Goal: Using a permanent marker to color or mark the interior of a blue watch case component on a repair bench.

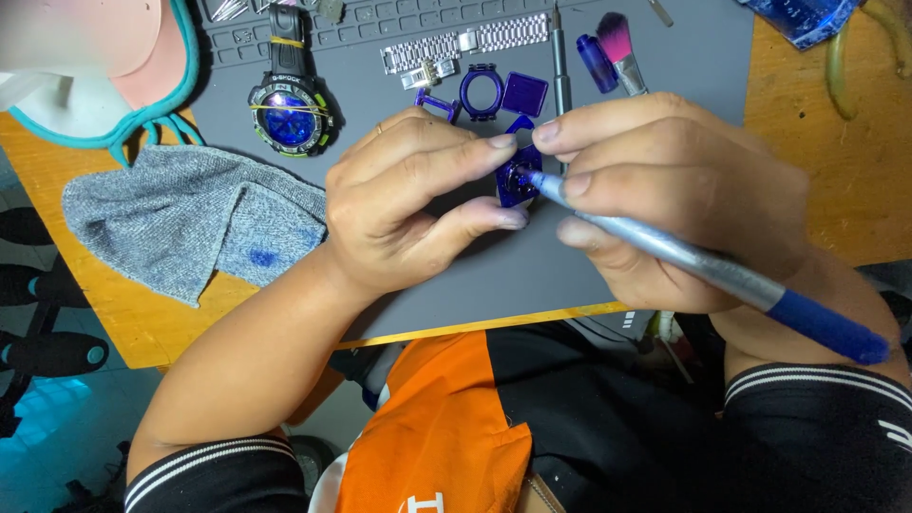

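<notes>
My left hand (408, 204) pinches a small translucent blue watch part (514, 182) between thumb and forefinger, just above the grey work mat (456, 275). My right hand (665, 190) holds a silver marker pen with a blue cap end (722, 271); its tip touches the blue part. Both hands meet at the middle of the mat.
On the mat behind my hands lie a black watch with a blue dial (288, 112), a steel bracelet (465, 45), a blue bezel ring (481, 91), a blue square piece (524, 93), a screwdriver (560, 66) and a pink brush (619, 47). A grey cloth (180, 223) lies on the orange table at left.
</notes>
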